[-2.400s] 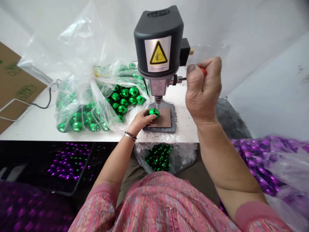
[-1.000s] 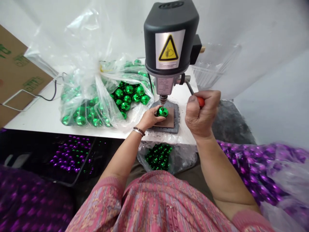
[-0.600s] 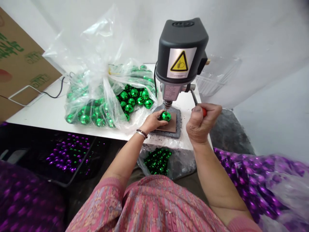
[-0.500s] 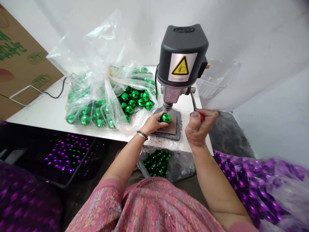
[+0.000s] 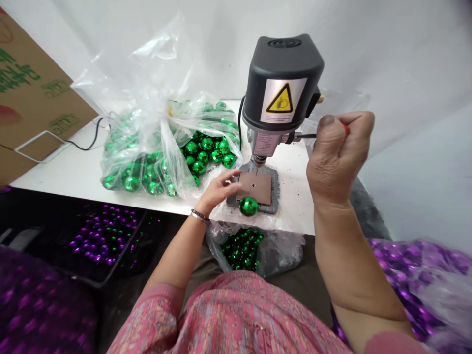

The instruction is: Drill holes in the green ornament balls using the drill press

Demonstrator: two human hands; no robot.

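Observation:
My right hand (image 5: 334,147) is wrapped round the red-tipped feed lever (image 5: 308,136) on the side of a dark grey bench drill press (image 5: 282,83). The drill bit (image 5: 257,171) stands above a brown board (image 5: 260,189) with a small hole in it, on the grey drill base (image 5: 274,196). A shiny green faceted ball (image 5: 248,206) is at the board's front edge, apart from my left hand. My left hand (image 5: 217,189) is open at the board's left side, fingers apart, holding nothing.
A clear plastic bag (image 5: 165,142) of green balls lies left of the drill. Below the table's front edge an open bag (image 5: 241,248) holds more green balls. Purple balls (image 5: 405,280) in plastic are at right, a black crate (image 5: 103,236) lower left, a cardboard box (image 5: 33,98) far left.
My left hand has let go of the green ball and drawn back left. The ball has moved toward the front edge. My right hand has raised the lever, and the drill bit is clear of the ball.

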